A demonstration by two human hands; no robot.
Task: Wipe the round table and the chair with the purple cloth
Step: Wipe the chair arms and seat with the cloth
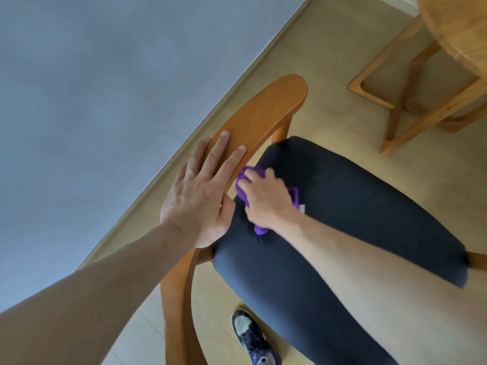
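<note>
A wooden chair with a curved backrest point(266, 114) and a dark cushioned seat point(369, 206) fills the middle of the view. My left hand point(203, 191) rests flat on the backrest, fingers straight. My right hand point(266, 198) grips the bunched purple cloth point(251, 173) and holds it against the rear part of the seat, close under the backrest. Most of the cloth is hidden beneath that hand. The round wooden table point(458, 32) shows only its edge at the top right.
A grey wall point(105, 101) runs close behind the chair, along a pale skirting. The table's wooden leg frame point(411, 101) stands on the light floor to the right. My shoe point(253, 338) is on the floor under the seat's near side.
</note>
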